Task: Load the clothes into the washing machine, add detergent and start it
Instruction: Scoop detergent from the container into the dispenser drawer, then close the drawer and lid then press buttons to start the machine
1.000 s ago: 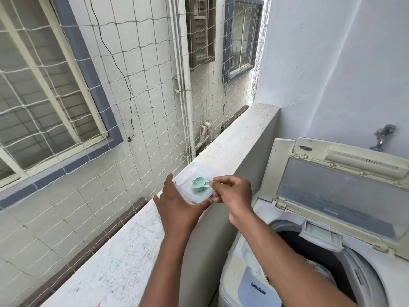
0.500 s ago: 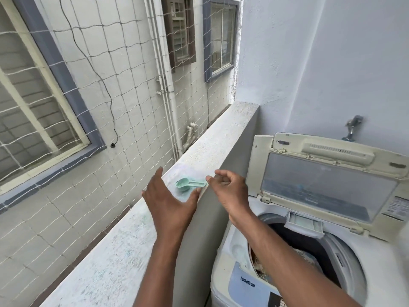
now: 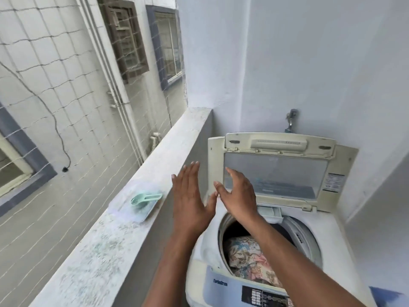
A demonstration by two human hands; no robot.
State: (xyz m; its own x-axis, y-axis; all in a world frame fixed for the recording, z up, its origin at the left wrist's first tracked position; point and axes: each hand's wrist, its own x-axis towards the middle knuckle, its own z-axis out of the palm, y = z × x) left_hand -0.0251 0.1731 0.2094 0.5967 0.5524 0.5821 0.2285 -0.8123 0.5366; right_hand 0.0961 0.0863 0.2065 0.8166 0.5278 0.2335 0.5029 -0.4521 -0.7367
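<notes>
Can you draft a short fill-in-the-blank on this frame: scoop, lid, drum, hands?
1. The green scoop lies on the clear container on the ____.
2. The washing machine lid stands ____.
3. The floral cloth lies inside the ____.
4. The left hand and the right hand each hold ____.

Missing words: ledge; open; drum; nothing

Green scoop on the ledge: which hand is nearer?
Left. The left hand hovers just right of the green scoop; the right hand is farther right, over the washing machine.
</notes>
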